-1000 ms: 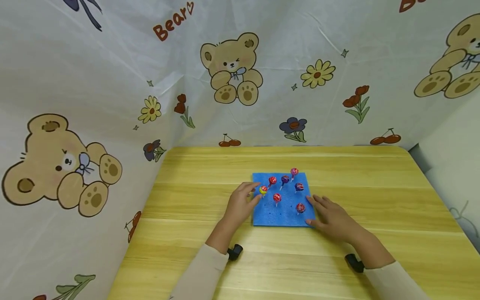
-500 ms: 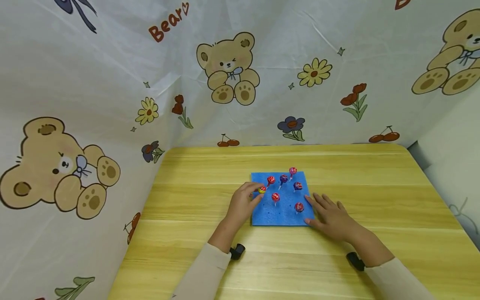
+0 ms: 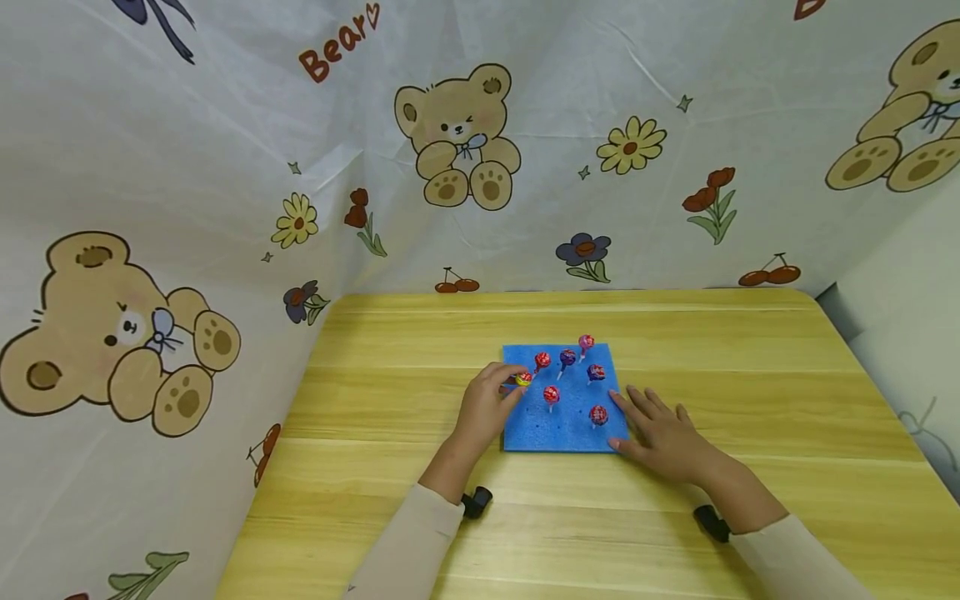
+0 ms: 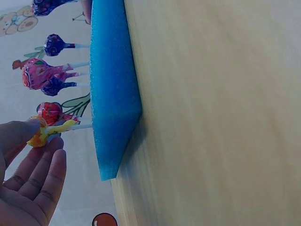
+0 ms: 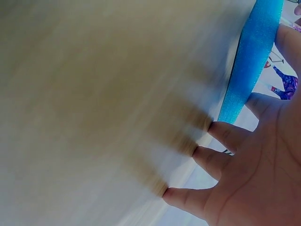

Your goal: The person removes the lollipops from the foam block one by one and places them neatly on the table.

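Observation:
A blue foam block (image 3: 570,433) lies on the wooden table with several wrapped lollipops standing in it by their sticks. With thumb and fingertips, my left hand (image 3: 482,408) pinches the head of the yellow lollipop (image 4: 37,134) at the block's left side; its white stick still meets the foam. Close to it stand a red lollipop (image 3: 542,360) and another red one (image 3: 551,394). My right hand (image 3: 663,435) has its fingers spread at the block's right edge, thumb and index touching the foam. In the right wrist view, the other fingertips rest on the table.
Purple (image 3: 567,358), pink (image 3: 587,342) and dark blue (image 3: 596,372) lollipops stand toward the block's back and right, with a red one (image 3: 597,415) near the right hand. Small holes dot the front of the foam. A bear-printed cloth (image 3: 525,242) hangs behind the table (image 3: 375,400).
My left hand has moved slightly right and closed its thumb and fingers on the yellow lollipop's head. The right hand stays at the block's edge. The head view has shifted a little.

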The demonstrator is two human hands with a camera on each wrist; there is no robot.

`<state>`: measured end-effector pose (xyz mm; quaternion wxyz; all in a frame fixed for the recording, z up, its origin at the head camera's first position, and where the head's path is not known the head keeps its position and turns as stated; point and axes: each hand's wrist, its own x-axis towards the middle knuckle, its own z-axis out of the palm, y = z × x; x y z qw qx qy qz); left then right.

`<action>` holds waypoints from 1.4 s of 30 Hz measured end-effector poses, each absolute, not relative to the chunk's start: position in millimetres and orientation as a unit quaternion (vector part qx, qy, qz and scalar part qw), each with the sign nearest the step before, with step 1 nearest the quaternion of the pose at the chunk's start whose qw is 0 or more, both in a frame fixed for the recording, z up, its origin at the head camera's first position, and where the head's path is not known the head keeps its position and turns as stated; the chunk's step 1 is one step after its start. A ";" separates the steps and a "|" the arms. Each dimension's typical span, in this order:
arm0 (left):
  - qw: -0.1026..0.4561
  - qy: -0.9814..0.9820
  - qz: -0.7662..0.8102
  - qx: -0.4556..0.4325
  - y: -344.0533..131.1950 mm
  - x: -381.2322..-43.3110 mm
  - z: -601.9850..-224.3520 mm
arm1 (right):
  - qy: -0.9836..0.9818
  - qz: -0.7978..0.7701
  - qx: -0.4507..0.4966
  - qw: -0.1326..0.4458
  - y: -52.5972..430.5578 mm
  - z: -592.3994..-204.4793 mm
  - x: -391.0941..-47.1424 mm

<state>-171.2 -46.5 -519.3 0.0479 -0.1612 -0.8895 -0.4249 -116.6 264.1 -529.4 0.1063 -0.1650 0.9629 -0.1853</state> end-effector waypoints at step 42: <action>0.037 -0.849 -0.518 -0.094 -71.3 -168.2 -513.9 | 0.962 -0.192 -0.164 0.100 262.2 -528.7 -115.5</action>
